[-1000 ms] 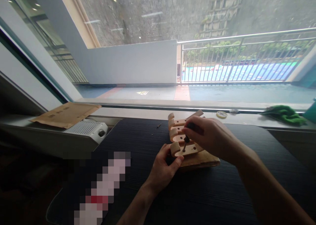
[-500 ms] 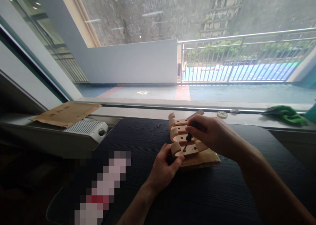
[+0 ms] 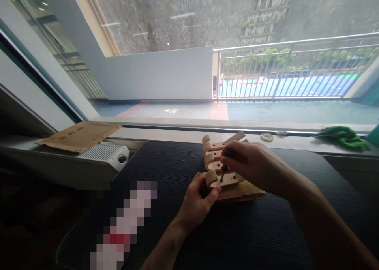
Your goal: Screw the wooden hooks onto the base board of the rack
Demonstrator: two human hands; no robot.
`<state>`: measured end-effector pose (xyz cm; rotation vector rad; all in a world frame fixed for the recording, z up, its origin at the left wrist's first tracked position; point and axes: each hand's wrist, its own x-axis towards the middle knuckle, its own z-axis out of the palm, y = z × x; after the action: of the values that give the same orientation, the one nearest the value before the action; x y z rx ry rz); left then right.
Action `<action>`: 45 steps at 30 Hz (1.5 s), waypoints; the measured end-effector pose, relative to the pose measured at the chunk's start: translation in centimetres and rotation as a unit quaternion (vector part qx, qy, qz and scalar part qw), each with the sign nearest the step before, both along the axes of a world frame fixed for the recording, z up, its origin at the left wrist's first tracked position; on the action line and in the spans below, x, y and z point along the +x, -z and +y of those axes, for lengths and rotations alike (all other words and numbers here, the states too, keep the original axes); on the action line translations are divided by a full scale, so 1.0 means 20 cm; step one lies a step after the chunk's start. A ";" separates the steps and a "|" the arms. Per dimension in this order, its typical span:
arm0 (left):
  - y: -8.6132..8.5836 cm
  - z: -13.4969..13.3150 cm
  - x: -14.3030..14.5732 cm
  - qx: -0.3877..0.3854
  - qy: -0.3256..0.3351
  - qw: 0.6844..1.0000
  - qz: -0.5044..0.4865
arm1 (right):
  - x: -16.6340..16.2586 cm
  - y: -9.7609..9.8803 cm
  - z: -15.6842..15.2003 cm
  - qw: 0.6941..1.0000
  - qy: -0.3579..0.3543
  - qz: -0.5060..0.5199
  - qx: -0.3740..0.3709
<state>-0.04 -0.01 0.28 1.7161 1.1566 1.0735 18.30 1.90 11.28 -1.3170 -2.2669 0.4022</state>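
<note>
On the table, the right hand grips a screwdriver, seemingly partway through fastening the wooden hook that the left hand clasps, with one screw apparently left.

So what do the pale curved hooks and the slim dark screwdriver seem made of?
The pale curved hooks look like smooth, matte wood: light tan, no glare. The slim dark screwdriver seems metal along its thin, straight shaft; the dark handle, mostly covered by the right hand, might be plastic.
</note>
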 end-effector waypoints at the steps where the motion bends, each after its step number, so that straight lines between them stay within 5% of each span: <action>1: 0.00 0.00 0.00 0.000 0.000 1.000 -0.001 | 0.00 0.00 0.01 1.000 0.012 -0.002 0.002; 14: -0.01 -0.01 0.00 -0.008 -0.006 1.000 0.004 | 0.01 0.00 0.00 1.000 -0.018 0.011 0.013; 22: -0.01 0.00 0.00 -0.005 -0.012 1.000 0.003 | 0.02 0.02 0.04 0.998 0.057 -0.005 0.028; 31: 0.00 -0.01 0.00 -0.004 -0.007 1.000 0.006 | 0.00 -0.03 -0.04 1.000 -0.024 -0.002 0.015; 40: 0.00 0.00 0.00 0.000 0.000 1.000 0.003 | 0.00 0.01 0.01 0.998 0.055 -0.012 0.029; 45: 0.00 0.00 0.00 0.003 -0.001 1.000 0.007 | 0.00 0.00 -0.01 0.999 -0.003 0.007 0.035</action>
<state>-0.01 -0.06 0.32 1.7298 1.1653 1.0692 18.25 1.62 11.27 -1.2692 -2.2522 0.3301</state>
